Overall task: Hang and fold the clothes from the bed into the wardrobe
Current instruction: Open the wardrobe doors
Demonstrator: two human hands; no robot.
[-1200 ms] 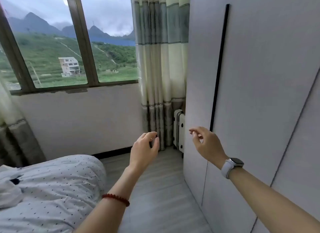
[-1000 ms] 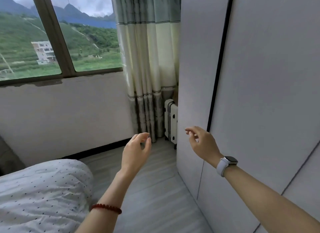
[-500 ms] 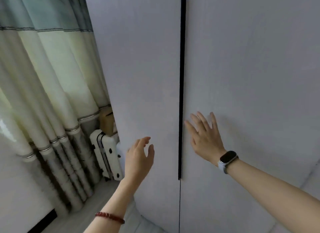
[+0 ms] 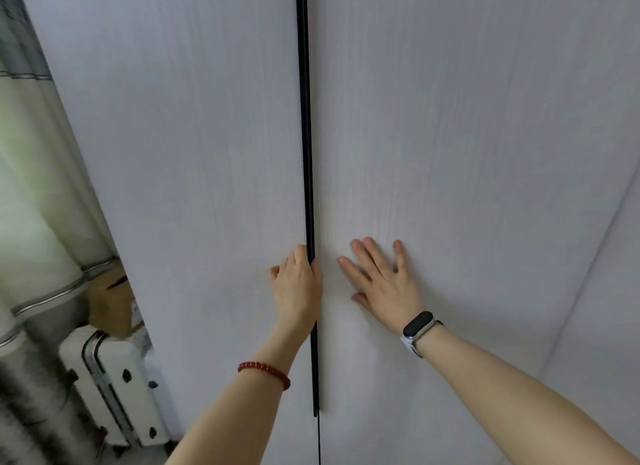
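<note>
The pale grey wardrobe fills the view, its left door [image 4: 194, 173] and right door [image 4: 450, 146] closed against each other. A long black handle strip [image 4: 306, 125] runs down the seam between them. My left hand [image 4: 298, 288] has its fingertips curled into that strip at the edge of the left door. My right hand [image 4: 379, 281] lies flat on the right door, fingers spread. The bed and the clothes are out of view.
A white suitcase [image 4: 114, 388] stands on the floor left of the wardrobe, with a cardboard box [image 4: 110, 302] behind it. A pale striped curtain [image 4: 38, 201] hangs along the left edge.
I have turned from the window and bed to face the wardrobe. My left hand moved right and hooked onto the black strip; my right hand settled flat on the right door.
</note>
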